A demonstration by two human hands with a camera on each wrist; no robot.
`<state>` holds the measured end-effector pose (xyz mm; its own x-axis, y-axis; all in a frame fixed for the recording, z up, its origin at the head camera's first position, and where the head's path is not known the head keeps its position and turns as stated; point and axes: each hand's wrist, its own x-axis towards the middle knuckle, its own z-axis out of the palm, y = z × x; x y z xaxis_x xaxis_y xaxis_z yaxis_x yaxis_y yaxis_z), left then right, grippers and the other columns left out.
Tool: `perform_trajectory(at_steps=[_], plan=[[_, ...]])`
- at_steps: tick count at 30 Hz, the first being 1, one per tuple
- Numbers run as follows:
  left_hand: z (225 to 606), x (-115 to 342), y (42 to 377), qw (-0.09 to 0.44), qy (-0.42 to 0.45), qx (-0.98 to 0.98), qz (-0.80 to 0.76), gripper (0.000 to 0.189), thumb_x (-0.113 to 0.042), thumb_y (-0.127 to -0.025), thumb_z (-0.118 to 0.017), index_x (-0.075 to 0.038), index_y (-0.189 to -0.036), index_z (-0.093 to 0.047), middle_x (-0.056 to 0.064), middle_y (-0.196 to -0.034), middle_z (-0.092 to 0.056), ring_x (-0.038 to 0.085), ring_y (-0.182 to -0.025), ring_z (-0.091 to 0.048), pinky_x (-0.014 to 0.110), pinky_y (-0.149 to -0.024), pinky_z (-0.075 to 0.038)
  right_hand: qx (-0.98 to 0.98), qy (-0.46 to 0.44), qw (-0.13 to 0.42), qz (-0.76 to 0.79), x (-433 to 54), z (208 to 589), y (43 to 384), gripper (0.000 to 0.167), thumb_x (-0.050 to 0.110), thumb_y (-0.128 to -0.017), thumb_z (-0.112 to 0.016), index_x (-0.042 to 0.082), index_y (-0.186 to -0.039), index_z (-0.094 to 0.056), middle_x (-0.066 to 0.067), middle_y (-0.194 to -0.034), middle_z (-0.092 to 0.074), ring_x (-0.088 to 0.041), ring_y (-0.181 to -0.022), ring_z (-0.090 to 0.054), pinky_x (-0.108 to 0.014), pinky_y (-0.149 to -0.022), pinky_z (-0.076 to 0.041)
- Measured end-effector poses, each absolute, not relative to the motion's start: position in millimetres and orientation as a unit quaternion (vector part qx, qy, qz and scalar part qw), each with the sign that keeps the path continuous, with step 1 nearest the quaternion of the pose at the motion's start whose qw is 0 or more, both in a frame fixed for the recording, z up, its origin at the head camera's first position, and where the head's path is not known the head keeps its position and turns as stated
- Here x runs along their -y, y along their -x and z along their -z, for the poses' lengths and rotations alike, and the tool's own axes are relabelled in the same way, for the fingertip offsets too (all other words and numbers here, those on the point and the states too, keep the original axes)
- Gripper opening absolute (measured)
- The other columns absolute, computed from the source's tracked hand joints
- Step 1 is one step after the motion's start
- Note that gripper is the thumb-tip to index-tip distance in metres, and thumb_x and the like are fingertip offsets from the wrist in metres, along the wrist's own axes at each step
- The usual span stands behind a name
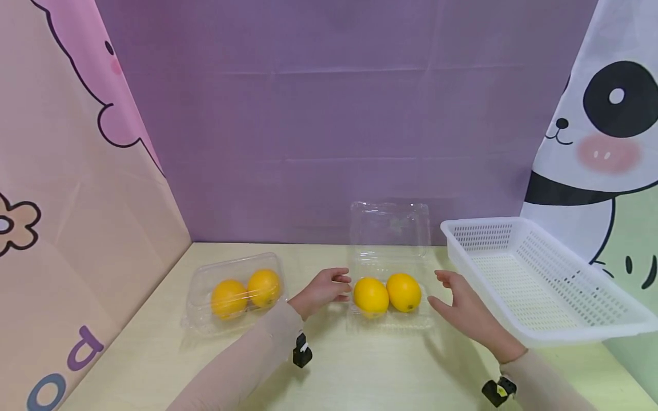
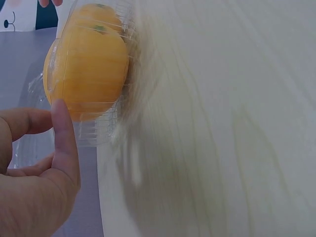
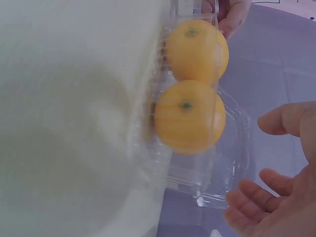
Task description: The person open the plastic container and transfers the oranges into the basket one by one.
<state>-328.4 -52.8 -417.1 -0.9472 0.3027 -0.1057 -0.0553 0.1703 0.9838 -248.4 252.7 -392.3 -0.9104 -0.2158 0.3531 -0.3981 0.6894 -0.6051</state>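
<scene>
Two yellow-orange oranges, one at left [image 1: 371, 295] and one at right [image 1: 404, 292], sit side by side in a clear plastic clamshell box. Its lid [image 1: 389, 225] stands raised at the back. My left hand [image 1: 323, 290] is at the box's left side, fingers loosely bent; in the left wrist view its fingertips [image 2: 61, 111] overlap the rim near an orange [image 2: 91, 69]. To the right of the box, my right hand [image 1: 465, 308] is held apart from it, thumb and fingers spread with nothing between them. The right wrist view shows a gap between those fingers and the oranges [image 3: 190, 117].
At the left, a closed clear clamshell box [image 1: 205, 279] holds two more oranges [image 1: 229, 299]. A white perforated plastic basket [image 1: 534, 274] stands on the right of the pale wooden table [image 1: 360, 371]. A purple cloth [image 1: 319, 125] hangs behind, with printed cloths on both sides.
</scene>
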Motion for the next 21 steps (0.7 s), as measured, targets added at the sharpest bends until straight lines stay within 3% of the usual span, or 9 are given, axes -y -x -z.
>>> perform_trajectory(at_steps=[21], plan=[[420,53,330,0.146,-0.081,-0.748,-0.643,0.053,0.005,-0.096,-0.061,0.011,-0.145,-0.042,0.023,-0.132,-0.056,0.032,-0.115,-0.060,0.034,-0.084,-0.058,0.917,-0.215,0.099,-0.322,-245,365,268,0.059,0.017,-0.093,-0.071,-0.013,-0.137,-0.045,-0.032,-0.134,-0.051,-0.051,-0.117,-0.052,-0.062,-0.099,-0.044]])
